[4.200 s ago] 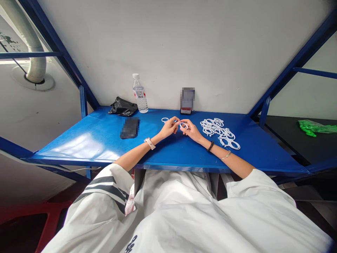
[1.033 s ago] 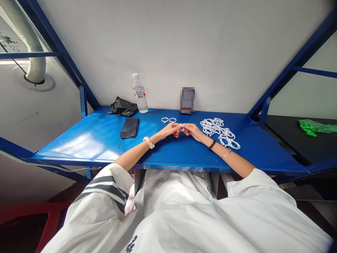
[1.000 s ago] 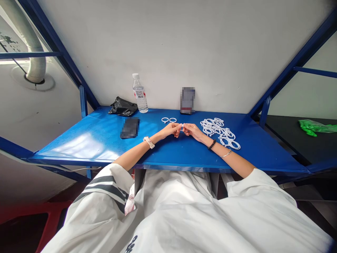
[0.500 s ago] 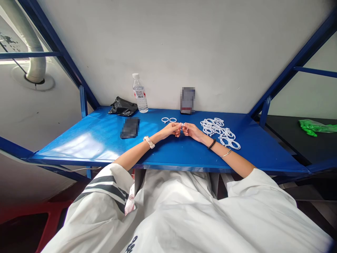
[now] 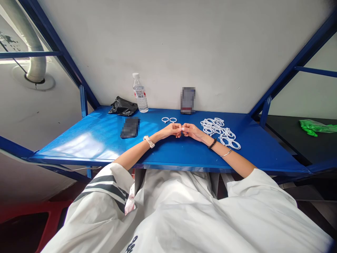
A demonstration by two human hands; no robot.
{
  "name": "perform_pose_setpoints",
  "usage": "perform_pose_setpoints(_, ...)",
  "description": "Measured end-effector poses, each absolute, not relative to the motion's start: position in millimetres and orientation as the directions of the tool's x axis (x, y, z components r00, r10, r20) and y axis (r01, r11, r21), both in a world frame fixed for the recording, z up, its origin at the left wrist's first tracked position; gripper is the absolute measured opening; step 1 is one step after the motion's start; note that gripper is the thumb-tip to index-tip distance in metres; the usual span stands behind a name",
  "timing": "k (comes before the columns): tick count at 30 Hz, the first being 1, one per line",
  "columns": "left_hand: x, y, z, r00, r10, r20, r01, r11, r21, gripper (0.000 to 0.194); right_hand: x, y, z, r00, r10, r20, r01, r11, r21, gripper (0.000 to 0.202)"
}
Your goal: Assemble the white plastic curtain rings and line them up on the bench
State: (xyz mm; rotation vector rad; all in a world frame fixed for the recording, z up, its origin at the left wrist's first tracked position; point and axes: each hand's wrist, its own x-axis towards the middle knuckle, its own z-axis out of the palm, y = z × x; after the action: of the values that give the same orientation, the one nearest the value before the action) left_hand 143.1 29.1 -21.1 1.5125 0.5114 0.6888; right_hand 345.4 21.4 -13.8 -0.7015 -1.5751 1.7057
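My left hand [image 5: 173,130] and my right hand [image 5: 191,131] meet over the middle of the blue table, fingertips pinched together. Between them shows a small bit of a white curtain ring [image 5: 183,129]; the fingers hide most of it. Just beyond my left hand, two more rings lie side by side, a left one [image 5: 165,120] and a right one [image 5: 173,120]. To the right of my right hand is a loose pile of several white rings [image 5: 219,130], some with a small eyelet on the rim.
A water bottle [image 5: 140,95] stands at the back beside a black plastic bag [image 5: 122,106]. A blurred dark flat object [image 5: 130,127] lies in front of them. Against the wall leans a phone-like object [image 5: 187,101]. Blue frame bars flank the table [image 5: 86,140].
My fingertips have come closer together and turned a little, so the white piece between them shows lower and smaller. The rings on the table have stayed in place.
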Motion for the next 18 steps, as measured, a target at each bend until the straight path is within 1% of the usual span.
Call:
perform_pose_setpoints(5,140.0,31.3,-21.1,0.721,0.685,0.103,-0.031,-0.117,0.993,0.056,347.0,20.7,-13.9,-0.612,0.787,0.082,-0.083,0.039,-0.996,0.048)
perform_pose_setpoints(12,136.5,36.7,-22.9,0.722,0.684,0.105,0.055,-0.207,0.977,0.056,350.7,24.5,-15.2,-0.623,0.770,0.138,0.013,0.186,-0.982,0.050)
perform_pose_setpoints(18,134.4,37.1,-18.2,0.686,0.717,0.125,0.194,-0.346,0.918,0.057,353.4,27.8,-14.0,-0.613,0.774,0.158,0.149,0.310,-0.939,0.048)
